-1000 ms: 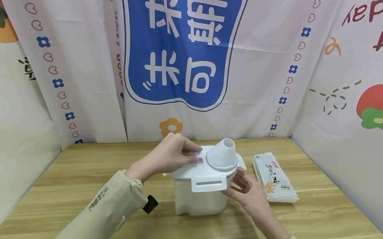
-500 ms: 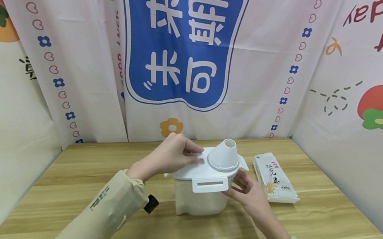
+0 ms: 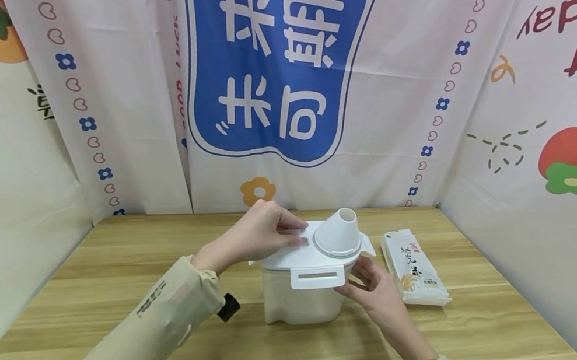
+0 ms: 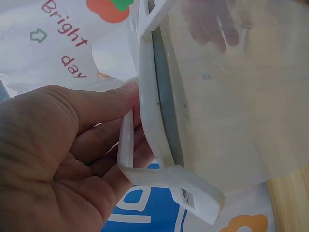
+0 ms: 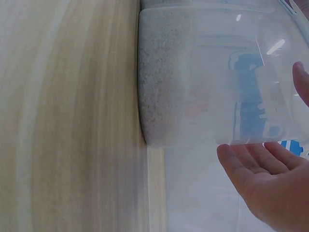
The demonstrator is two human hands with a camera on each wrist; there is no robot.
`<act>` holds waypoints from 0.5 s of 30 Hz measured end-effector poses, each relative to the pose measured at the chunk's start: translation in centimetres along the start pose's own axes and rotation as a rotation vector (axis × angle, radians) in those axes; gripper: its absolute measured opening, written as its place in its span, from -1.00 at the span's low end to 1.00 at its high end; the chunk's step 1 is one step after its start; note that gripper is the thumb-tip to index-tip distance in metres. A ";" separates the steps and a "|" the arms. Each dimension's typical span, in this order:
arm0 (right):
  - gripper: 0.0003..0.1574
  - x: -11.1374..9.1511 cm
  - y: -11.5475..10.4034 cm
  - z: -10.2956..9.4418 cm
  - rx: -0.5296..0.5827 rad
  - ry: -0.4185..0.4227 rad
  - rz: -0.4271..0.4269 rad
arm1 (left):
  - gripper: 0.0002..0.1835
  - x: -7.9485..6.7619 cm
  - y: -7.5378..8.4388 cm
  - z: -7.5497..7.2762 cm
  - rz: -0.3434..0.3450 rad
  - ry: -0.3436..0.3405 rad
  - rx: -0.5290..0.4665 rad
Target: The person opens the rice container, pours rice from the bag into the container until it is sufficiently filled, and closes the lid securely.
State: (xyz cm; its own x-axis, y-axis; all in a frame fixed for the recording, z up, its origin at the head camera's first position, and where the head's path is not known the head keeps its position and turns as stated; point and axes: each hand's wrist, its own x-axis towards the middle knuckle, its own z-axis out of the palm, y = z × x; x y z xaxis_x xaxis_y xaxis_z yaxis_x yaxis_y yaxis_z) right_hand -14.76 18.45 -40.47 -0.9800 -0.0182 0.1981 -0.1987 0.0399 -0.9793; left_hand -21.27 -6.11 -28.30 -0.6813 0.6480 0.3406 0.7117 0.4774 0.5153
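From here, the wavy-edged blue cloth panel (image 3: 270, 88) reads 未来可期, the flat white plastic packet (image 3: 415, 267) 越光米, the white fabric side wall (image 4: 48, 53) "Bright day".

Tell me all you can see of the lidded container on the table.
The container stands upright on the wooden table. Its body looks like translucent plastic, with pale grains filling the lower part. The white lid is on, with a grey strip under its edge, slotted clips sticking outward, apparently unfastened, and a white cone, open at its upper end. The left hand holds the lid from above; the right hand touches the body's right side.
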 end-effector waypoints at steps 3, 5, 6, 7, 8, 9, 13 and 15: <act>-0.16 0.0 0.1 0.0 0.002 -0.005 -0.005 | -0.73 0.0 0.0 0.0 0.004 0.001 0.003; -0.16 0.1 0.1 0.0 0.001 -0.004 -0.007 | -0.73 0.1 -0.1 0.0 0.008 0.001 0.001; -0.16 0.1 0.2 -0.1 -0.001 -0.003 -0.008 | -0.73 0.1 -0.1 0.0 0.009 0.000 -0.001; -0.17 0.1 0.2 -0.1 -0.003 -0.001 -0.008 | -0.73 0.1 -0.1 0.0 0.011 -0.003 -0.004; -0.17 0.2 0.3 -0.1 -0.006 0.001 -0.007 | -0.73 0.1 -0.1 0.0 0.012 -0.005 -0.005; -0.17 0.2 0.3 -0.1 -0.011 0.002 -0.008 | -0.73 0.1 -0.1 -0.1 0.014 -0.008 -0.005; -0.18 0.3 0.4 -0.1 -0.024 0.015 0.007 | -0.73 0.2 -0.2 -0.3 0.019 -0.019 0.003; -0.18 0.3 0.4 -0.1 -0.028 0.014 0.007 | -0.73 0.2 -0.2 -0.4 0.019 -0.026 0.006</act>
State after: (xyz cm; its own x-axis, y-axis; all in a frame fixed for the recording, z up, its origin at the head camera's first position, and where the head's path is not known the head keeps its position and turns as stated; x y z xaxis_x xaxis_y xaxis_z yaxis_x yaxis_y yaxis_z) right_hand -15.15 18.60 -40.82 -0.9813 -0.0037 0.1923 -0.1921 0.0678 -0.9790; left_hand -21.60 -6.31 -28.07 -0.6629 0.6723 0.3295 0.7255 0.4681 0.5044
